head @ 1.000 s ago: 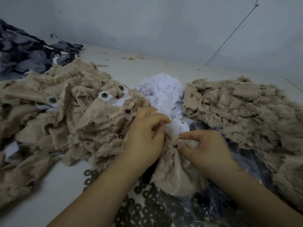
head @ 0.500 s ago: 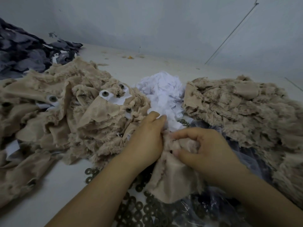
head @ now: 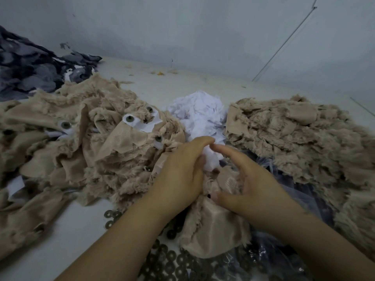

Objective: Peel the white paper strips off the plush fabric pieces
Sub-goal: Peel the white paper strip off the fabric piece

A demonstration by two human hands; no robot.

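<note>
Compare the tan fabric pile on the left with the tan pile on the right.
The left pile shows white paper patches and round dark studs; the right pile shows none. The left pile shows wide smooth backing, the right pile mostly shaggy fur. Both are tan plush beside the white paper heap.

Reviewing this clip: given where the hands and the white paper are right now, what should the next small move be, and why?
Probably pull the white paper up and away from the plush piece, then drop it on the paper heap. The left hand appears to pinch the paper, though blur hides the grip, while the right hand's thumb presses the fabric down. The paper looks partly lifted already.
</note>
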